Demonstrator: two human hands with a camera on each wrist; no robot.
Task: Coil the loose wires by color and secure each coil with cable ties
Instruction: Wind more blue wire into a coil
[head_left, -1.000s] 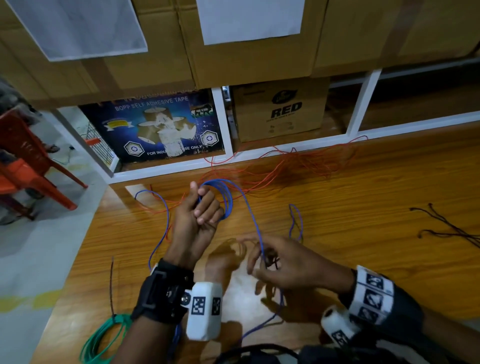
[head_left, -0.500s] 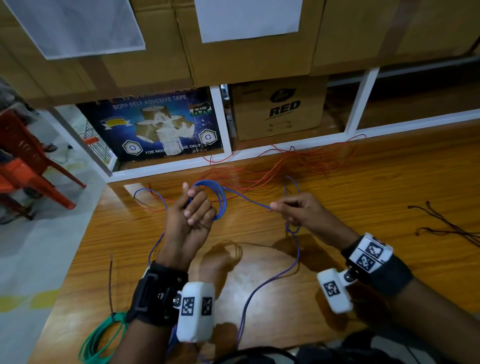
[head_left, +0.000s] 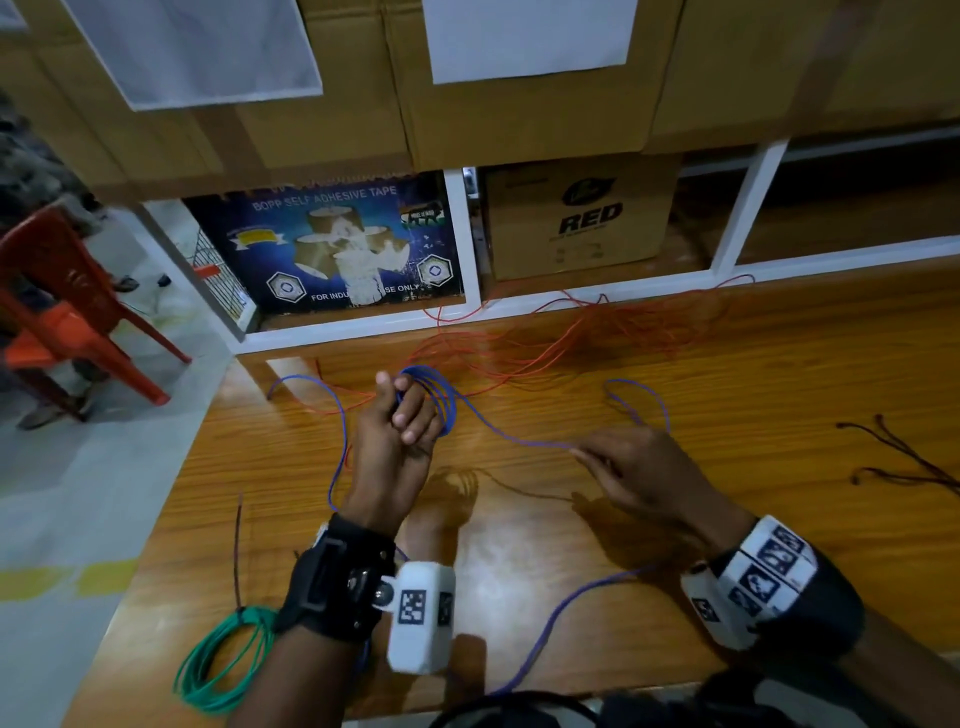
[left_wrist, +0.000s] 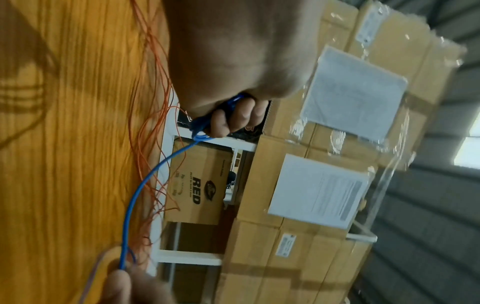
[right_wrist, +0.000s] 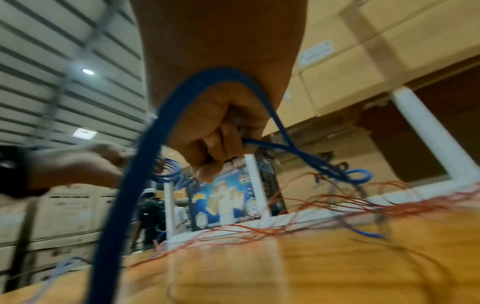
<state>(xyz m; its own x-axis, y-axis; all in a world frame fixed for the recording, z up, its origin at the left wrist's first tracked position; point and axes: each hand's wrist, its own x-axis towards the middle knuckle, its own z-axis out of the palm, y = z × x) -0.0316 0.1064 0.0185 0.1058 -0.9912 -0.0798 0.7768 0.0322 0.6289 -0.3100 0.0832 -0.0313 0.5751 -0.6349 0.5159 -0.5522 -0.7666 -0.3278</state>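
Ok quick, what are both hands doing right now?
Left hand: closed around the loops of blue wire.
Right hand: pinching the same blue wire further along, pulling it toward the coil.

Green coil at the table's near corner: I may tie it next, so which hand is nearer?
Left. The left hand grips blue loops up the table from the green coil; the right hand is farther off to the right, pinching the blue wire.

Glossy wooden tabletop (head_left: 727, 395) is reflecting overhead light. Behind it, a white shelf frame (head_left: 462, 244) is holding a blue tape carton (head_left: 332, 244) and a "RED" cardboard box (head_left: 582, 218). 2 red plastic chairs (head_left: 62, 312) are standing on grey floor (head_left: 57, 509).
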